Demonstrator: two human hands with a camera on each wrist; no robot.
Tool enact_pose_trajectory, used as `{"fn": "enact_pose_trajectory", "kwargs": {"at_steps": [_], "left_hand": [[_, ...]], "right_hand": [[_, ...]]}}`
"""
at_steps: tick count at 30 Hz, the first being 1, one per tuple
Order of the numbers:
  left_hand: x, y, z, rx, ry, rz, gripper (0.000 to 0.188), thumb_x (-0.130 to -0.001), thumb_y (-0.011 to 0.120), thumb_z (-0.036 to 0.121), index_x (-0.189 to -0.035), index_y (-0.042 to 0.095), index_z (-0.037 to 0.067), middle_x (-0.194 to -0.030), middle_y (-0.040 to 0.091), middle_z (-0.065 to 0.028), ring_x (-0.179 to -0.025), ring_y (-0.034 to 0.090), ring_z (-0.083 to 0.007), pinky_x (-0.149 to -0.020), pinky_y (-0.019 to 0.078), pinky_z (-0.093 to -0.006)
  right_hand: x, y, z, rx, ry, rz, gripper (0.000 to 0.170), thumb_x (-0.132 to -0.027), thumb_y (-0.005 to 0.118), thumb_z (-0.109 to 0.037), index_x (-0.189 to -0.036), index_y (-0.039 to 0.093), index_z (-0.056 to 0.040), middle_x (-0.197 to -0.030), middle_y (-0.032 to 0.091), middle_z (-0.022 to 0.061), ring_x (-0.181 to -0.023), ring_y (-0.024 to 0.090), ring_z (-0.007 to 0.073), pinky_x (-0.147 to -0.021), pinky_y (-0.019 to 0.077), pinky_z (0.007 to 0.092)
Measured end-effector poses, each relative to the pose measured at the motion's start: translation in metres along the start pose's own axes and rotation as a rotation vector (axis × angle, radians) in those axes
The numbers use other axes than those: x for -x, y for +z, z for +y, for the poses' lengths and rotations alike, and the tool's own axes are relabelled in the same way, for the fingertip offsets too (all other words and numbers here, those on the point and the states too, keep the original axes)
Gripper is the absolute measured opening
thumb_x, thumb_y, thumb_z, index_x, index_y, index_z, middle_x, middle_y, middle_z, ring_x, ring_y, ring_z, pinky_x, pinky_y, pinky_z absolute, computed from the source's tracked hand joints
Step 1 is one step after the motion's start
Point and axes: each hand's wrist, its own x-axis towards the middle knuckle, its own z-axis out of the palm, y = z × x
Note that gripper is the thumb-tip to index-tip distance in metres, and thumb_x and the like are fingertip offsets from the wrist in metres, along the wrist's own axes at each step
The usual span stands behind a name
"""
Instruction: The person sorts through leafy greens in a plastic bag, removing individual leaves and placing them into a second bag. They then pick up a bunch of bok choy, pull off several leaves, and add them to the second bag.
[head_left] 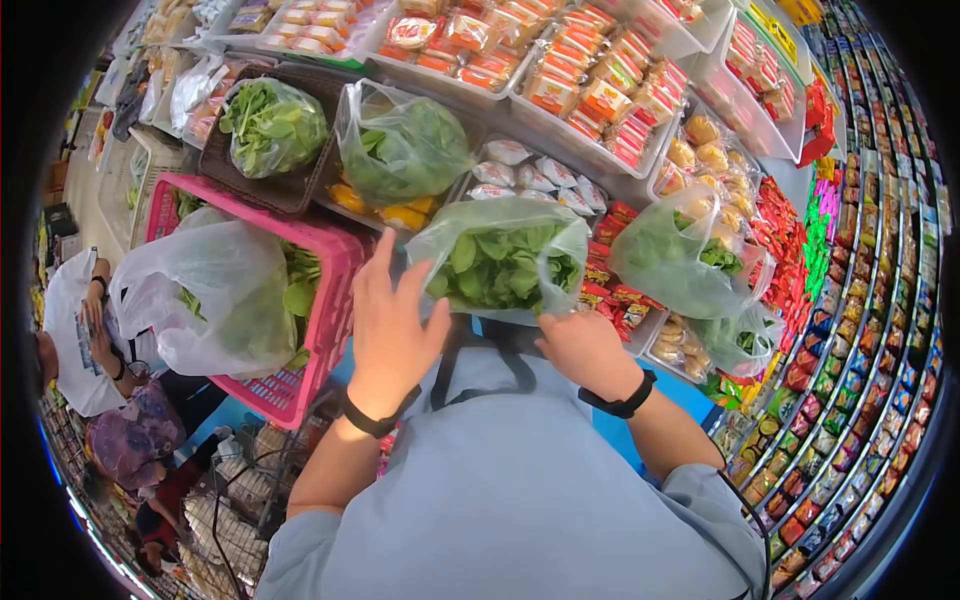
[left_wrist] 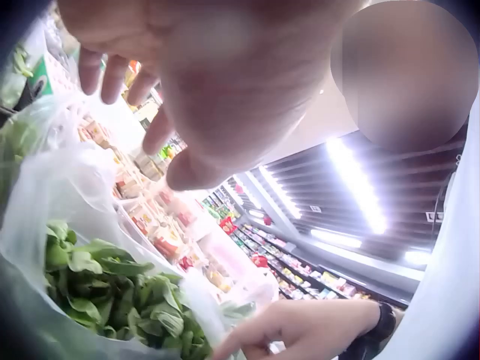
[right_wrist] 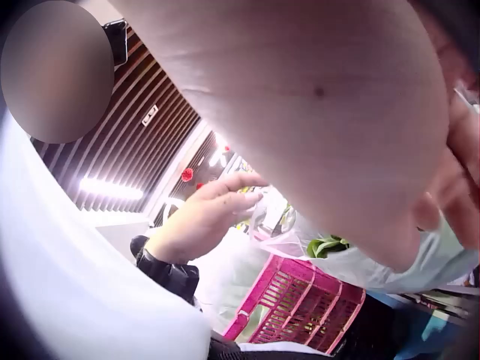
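Observation:
A clear plastic bag of leafy greens (head_left: 505, 255) stands with its mouth open in front of me, the loose leaves (left_wrist: 124, 292) showing inside. At the bag's right edge my right hand (head_left: 592, 352) pinches the plastic, with its fingers curled. My left hand (head_left: 395, 325) is raised at the bag's left side, its fingers spread and holding nothing. In the left wrist view this hand (left_wrist: 225, 82) hangs over the bag, palm side toward the camera. The right wrist view shows the right hand (right_wrist: 330, 127) large and close, its fingers partly cut off at the frame's edge.
To the left, a pink crate (head_left: 335, 320) holds a white bag of greens (head_left: 215, 300). More bagged greens (head_left: 690, 245) lie to the right, and another bag (head_left: 400, 140) sits behind. Bins of packaged snacks (head_left: 590, 80) line the back. People (head_left: 130, 430) are at the far left.

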Motion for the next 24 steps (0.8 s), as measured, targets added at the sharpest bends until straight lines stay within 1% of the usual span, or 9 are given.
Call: {"fn": "enact_pose_trajectory", "kwargs": {"at_steps": [1, 2, 5, 7, 11, 15, 16, 19, 24], "left_hand": [[-0.002, 0.001, 0.009, -0.045, 0.039, 0.049, 0.054, -0.093, 0.082, 0.018, -0.143, 0.067, 0.004, -0.163, 0.053, -0.0296, -0.139, 0.058, -0.0506, -0.112, 0.0526, -0.0531], [-0.002, 0.004, 0.016, 0.027, 0.087, -0.015, 0.050, -0.095, 0.080, 0.019, -0.141, 0.068, 0.004, -0.153, 0.062, -0.0266, -0.135, 0.063, -0.0486, -0.107, 0.0555, -0.0540], [0.001, 0.041, 0.034, 0.285, 0.094, -0.426, 0.051, -0.097, 0.078, 0.024, -0.144, 0.067, 0.007, -0.139, 0.070, -0.0221, -0.123, 0.070, -0.0431, -0.101, 0.0587, -0.0524], [0.017, 0.077, 0.040, 0.206, 0.097, -0.494, 0.053, -0.098, 0.077, 0.028, -0.146, 0.066, 0.008, -0.131, 0.074, -0.0190, -0.115, 0.073, -0.0408, -0.097, 0.0603, -0.0515], [0.028, 0.105, 0.065, 0.111, 0.058, -0.701, 0.058, -0.099, 0.077, 0.030, -0.151, 0.064, 0.010, -0.118, 0.077, -0.0154, -0.109, 0.076, -0.0393, -0.092, 0.0619, -0.0512], [0.037, 0.134, 0.084, 0.179, 0.008, -0.365, 0.043, -0.097, 0.079, 0.024, -0.137, 0.069, 0.011, -0.105, 0.076, -0.0111, -0.096, 0.075, -0.0364, -0.081, 0.0604, -0.0487], [0.036, 0.137, 0.089, 0.182, -0.036, -0.230, 0.032, -0.096, 0.081, 0.020, -0.125, 0.071, 0.011, -0.100, 0.074, -0.0104, -0.090, 0.073, -0.0344, -0.075, 0.0585, -0.0474], [0.025, 0.138, 0.099, 0.099, -0.019, -0.131, 0.025, -0.096, 0.081, 0.019, -0.117, 0.071, 0.010, -0.094, 0.071, -0.0095, -0.087, 0.072, -0.0335, -0.072, 0.0576, -0.0475], [0.037, 0.160, 0.092, 0.110, 0.205, -0.332, 0.010, -0.093, 0.077, 0.018, -0.098, 0.080, 0.011, -0.087, 0.069, -0.0086, -0.083, 0.072, -0.0324, -0.069, 0.0583, -0.0486]], "right_hand": [[0.000, 0.001, 0.000, -0.012, -0.034, 0.091, 0.027, -0.097, 0.081, -0.029, -0.107, 0.070, -0.0069, -0.081, 0.075, 0.0152, -0.079, 0.076, 0.0395, -0.070, 0.0591, 0.0527], [0.002, -0.002, 0.000, -0.006, 0.018, 0.095, 0.028, -0.097, 0.080, -0.031, -0.108, 0.069, -0.0076, -0.082, 0.076, 0.0146, -0.078, 0.077, 0.0382, -0.070, 0.0596, 0.0516], [0.013, -0.014, 0.004, 0.006, 0.142, 0.072, 0.030, -0.096, 0.080, -0.034, -0.108, 0.068, -0.0093, -0.083, 0.076, 0.0131, -0.076, 0.077, 0.0354, -0.072, 0.0603, 0.0494], [0.023, -0.016, 0.017, 0.005, 0.180, 0.016, 0.031, -0.095, 0.082, -0.033, -0.109, 0.068, -0.0098, -0.085, 0.076, 0.0123, -0.076, 0.077, 0.0347, -0.075, 0.0601, 0.0492], [0.044, -0.007, 0.047, 0.037, 0.136, 0.110, 0.028, -0.096, 0.081, -0.032, -0.108, 0.068, -0.0102, -0.084, 0.075, 0.0107, -0.075, 0.077, 0.0337, -0.072, 0.0596, 0.0487], [0.046, 0.000, 0.060, -0.064, 0.096, 0.287, 0.031, -0.097, 0.082, -0.036, -0.104, 0.067, -0.0093, -0.081, 0.073, 0.0117, -0.074, 0.075, 0.0355, -0.067, 0.0579, 0.0492], [0.043, -0.001, 0.056, -0.147, 0.125, 0.329, 0.034, -0.097, 0.083, -0.037, -0.101, 0.066, -0.0084, -0.080, 0.071, 0.0122, -0.074, 0.074, 0.0374, -0.066, 0.0570, 0.0502], [0.023, -0.006, 0.045, -0.272, 0.203, 0.415, 0.035, -0.096, 0.085, -0.038, -0.105, 0.068, -0.0079, -0.079, 0.073, 0.0133, -0.075, 0.074, 0.0377, -0.066, 0.0576, 0.0496], [0.000, 0.008, 0.054, -0.421, 0.155, 0.406, 0.029, -0.098, 0.082, -0.031, -0.109, 0.073, -0.0055, -0.079, 0.073, 0.0137, -0.073, 0.073, 0.0360, -0.066, 0.0564, 0.0476]]}}
